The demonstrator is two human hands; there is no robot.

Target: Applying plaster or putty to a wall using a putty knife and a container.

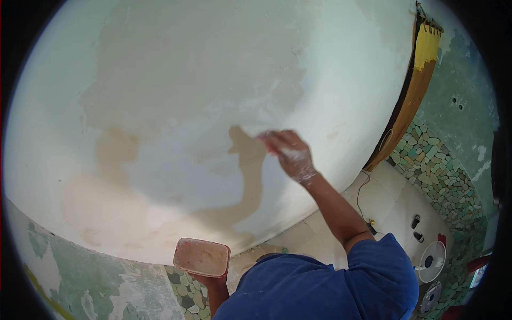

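My left hand [214, 279] is closed around a red-rimmed rectangular tub [229, 256] and holds it up near my body. Inside the tub lies a smooth beige paste [202, 258]. My right hand [292, 154], smeared with white, is raised against a broad pale wall [341, 90]. Its fingers are bent together and blurred by motion; whatever they grip is too small and smeared to name. A large grey-beige patch [186, 58] covers the wall's upper middle, and the shadow [249, 181] of my arm falls across it lower down.
At the right stands a brown wooden frame [410, 106] with a yellow piece at its top. A cable [361, 197], two small dark objects [416, 221], and a white round fan-like thing [430, 261] are on the floor. Pebble tiling [426, 160] borders a green wall [453, 101].
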